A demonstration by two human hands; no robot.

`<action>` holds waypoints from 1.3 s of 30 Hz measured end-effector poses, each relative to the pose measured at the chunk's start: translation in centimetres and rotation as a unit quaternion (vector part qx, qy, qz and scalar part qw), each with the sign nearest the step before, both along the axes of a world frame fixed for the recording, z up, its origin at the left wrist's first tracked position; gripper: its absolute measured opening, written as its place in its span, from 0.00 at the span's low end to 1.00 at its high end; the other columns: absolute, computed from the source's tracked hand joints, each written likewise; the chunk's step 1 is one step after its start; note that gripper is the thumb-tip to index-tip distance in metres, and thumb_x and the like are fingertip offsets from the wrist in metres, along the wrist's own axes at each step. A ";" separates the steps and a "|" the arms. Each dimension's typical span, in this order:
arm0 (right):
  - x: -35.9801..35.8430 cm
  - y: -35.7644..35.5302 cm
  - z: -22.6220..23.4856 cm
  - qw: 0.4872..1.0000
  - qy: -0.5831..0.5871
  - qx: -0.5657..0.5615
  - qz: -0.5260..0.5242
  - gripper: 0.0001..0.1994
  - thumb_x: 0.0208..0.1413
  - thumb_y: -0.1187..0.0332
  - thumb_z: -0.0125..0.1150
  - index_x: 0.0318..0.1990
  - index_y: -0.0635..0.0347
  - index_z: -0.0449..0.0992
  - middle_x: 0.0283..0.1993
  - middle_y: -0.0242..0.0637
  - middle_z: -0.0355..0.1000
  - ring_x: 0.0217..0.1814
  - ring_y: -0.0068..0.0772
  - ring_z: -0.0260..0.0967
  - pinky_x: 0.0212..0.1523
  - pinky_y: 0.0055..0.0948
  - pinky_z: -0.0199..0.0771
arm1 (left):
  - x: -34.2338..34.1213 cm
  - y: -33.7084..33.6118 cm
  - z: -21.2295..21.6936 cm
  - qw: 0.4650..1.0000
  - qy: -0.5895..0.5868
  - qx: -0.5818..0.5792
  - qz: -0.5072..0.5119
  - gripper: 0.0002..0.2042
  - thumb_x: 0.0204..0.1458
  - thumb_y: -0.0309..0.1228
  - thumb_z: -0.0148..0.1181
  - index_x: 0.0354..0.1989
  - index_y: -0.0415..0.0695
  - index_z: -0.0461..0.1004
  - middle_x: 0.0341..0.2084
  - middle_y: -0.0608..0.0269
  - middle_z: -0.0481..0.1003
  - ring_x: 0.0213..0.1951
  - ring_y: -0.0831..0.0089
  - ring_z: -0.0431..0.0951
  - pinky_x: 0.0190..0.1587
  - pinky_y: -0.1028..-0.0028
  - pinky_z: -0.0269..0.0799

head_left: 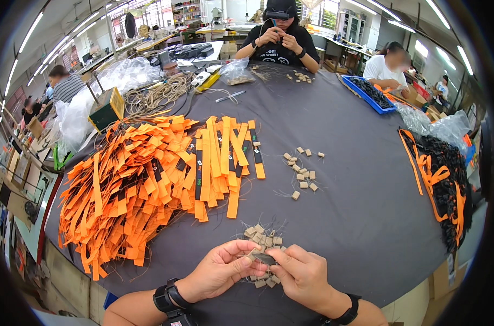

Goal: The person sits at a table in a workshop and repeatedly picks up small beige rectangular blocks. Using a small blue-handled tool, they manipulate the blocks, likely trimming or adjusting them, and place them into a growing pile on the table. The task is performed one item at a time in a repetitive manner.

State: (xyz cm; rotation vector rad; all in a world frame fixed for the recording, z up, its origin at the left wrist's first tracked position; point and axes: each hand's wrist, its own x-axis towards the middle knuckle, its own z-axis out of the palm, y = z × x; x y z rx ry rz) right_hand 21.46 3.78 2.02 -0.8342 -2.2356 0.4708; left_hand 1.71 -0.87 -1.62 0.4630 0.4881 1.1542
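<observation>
Near the table's front edge, my hands meet over a pile of small tan fabric loops (260,234) with thin thread ends sticking out. My left hand (217,273) is closed, pinching one small tan loop (253,253) between thumb and fingers. Closed too is my right hand (305,276), gripping a small dark grey tool (265,259) that looks like thread snips; the fingers cover most of it. The tool's tip is beside the pinched loop. Farther up the table, several more tan loops (303,174) are scattered with loose threads.
A big heap of orange and black straps (127,185) fills the left side. Behind it are rope (157,93), plastic bags and a green-yellow box (106,110). Black pieces with orange ribbon (439,182) lie right, below a blue tray (368,94). Across the grey-covered table (361,217) sits a co-worker (279,46).
</observation>
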 end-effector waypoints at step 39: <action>-0.3 -0.4 -0.8 0.957 0.168 -0.233 0.037 0.14 0.47 0.76 0.67 0.42 0.62 0.73 0.33 0.33 0.71 0.26 0.17 0.65 0.26 0.20 0.65 | 0.7 -0.4 0.6 0.985 0.162 0.053 0.038 0.11 0.58 0.23 0.55 0.48 0.36 0.68 0.40 0.56 0.76 0.43 0.70 0.78 0.49 0.72 0.75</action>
